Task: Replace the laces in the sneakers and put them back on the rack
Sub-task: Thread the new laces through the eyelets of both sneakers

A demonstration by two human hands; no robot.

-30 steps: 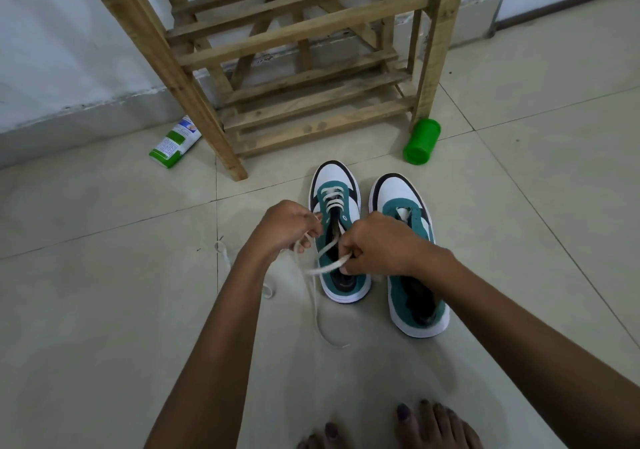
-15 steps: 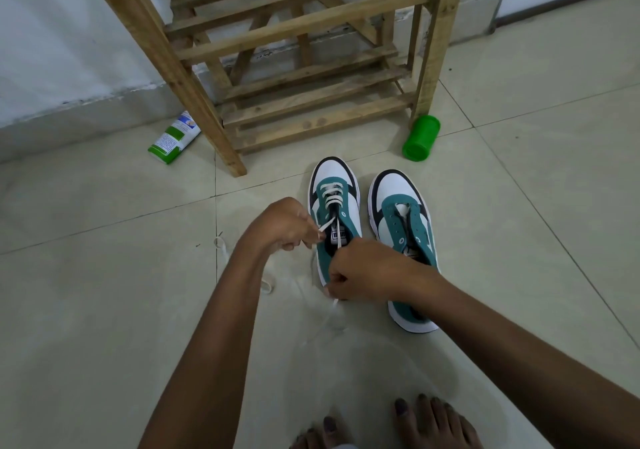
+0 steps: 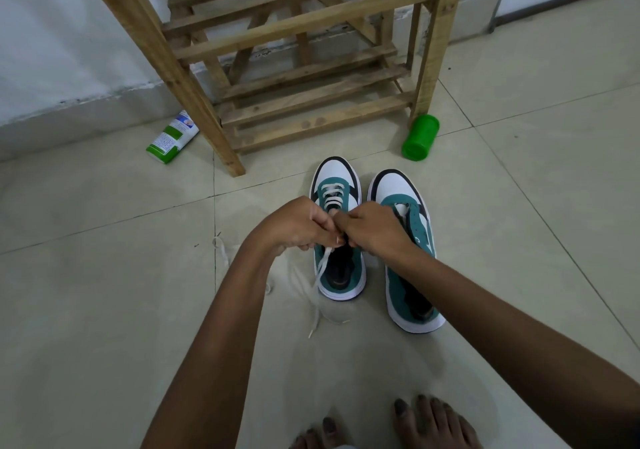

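Observation:
Two green, white and black sneakers stand side by side on the tiled floor, toes toward the wooden rack [image 3: 294, 77]. The left sneaker [image 3: 339, 268] has a white lace [image 3: 320, 275] threaded through its front eyelets; the loose end trails down onto the floor. My left hand [image 3: 298, 225] and my right hand [image 3: 374, 228] meet over the middle of this sneaker, both with curled fingers pinching the lace. The right sneaker [image 3: 408, 258] shows no lace. Another white lace [image 3: 221, 247] lies on the floor left of my left arm.
A green cylindrical container [image 3: 420, 137] lies by the rack's right leg. A green and white tube [image 3: 172, 142] lies left of the rack by the wall. My bare toes [image 3: 429, 424] show at the bottom edge.
My right hand moved up from the sneaker's heel side to meet the left hand over the eyelets. The lace's loose end now hangs down onto the floor.

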